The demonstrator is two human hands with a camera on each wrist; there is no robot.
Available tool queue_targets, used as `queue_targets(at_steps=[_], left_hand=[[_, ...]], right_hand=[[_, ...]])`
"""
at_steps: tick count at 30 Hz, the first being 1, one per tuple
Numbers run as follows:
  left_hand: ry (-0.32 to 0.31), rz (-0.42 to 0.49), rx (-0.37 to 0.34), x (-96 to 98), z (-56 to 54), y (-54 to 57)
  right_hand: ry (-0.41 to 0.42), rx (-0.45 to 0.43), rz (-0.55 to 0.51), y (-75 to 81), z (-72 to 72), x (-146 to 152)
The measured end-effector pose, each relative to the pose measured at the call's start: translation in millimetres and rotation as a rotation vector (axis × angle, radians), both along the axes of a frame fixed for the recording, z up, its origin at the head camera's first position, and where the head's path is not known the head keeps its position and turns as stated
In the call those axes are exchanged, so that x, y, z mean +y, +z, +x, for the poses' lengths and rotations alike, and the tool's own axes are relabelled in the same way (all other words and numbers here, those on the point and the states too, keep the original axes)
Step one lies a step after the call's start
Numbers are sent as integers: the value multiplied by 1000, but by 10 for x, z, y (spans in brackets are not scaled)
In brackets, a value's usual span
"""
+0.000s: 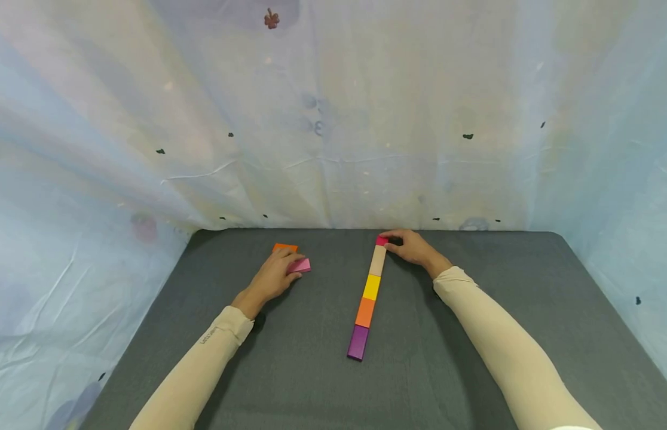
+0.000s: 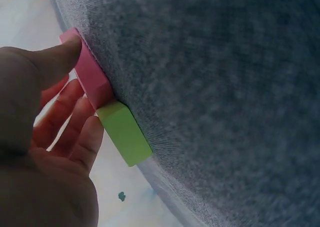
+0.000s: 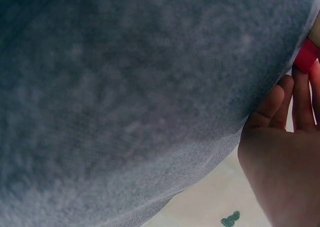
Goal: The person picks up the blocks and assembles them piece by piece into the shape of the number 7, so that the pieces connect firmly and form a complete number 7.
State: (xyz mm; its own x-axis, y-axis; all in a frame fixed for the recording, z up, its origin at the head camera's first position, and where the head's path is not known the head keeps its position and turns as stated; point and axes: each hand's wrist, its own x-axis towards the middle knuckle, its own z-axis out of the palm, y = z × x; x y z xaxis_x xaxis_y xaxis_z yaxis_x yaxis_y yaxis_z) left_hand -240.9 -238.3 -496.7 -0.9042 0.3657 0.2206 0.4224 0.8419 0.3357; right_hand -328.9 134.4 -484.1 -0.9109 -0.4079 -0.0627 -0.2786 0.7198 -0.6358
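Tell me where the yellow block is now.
In the head view, the yellow block lies on the grey table just right of centre, between the beige block on its far side and the orange block on its near side.

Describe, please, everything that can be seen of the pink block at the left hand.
The pink block is a plain rectangular bar with straight edges, smooth-looking, perhaps painted wood. It seems to lie on the grey table, left of the row of blocks. The left hand pinches it, hiding part of it. In the left wrist view, one end seems to touch a green block.
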Motion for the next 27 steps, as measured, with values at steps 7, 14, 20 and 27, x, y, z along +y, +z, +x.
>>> queue_targets(at_steps=[7,14,20,27], left_hand=[[5,-24,19,-1,7,-1],[-2,-50,46,26,45,2],[-14,-59,51,68,35,-5],[-14,-48,38,78,-6,-12]], right_hand=[[3,0,-5,-12,7,-12],[15,11,6,-28,39,-8],[5,10,-5,-18,71,-7],[12,16,-9,-20,40,-11]])
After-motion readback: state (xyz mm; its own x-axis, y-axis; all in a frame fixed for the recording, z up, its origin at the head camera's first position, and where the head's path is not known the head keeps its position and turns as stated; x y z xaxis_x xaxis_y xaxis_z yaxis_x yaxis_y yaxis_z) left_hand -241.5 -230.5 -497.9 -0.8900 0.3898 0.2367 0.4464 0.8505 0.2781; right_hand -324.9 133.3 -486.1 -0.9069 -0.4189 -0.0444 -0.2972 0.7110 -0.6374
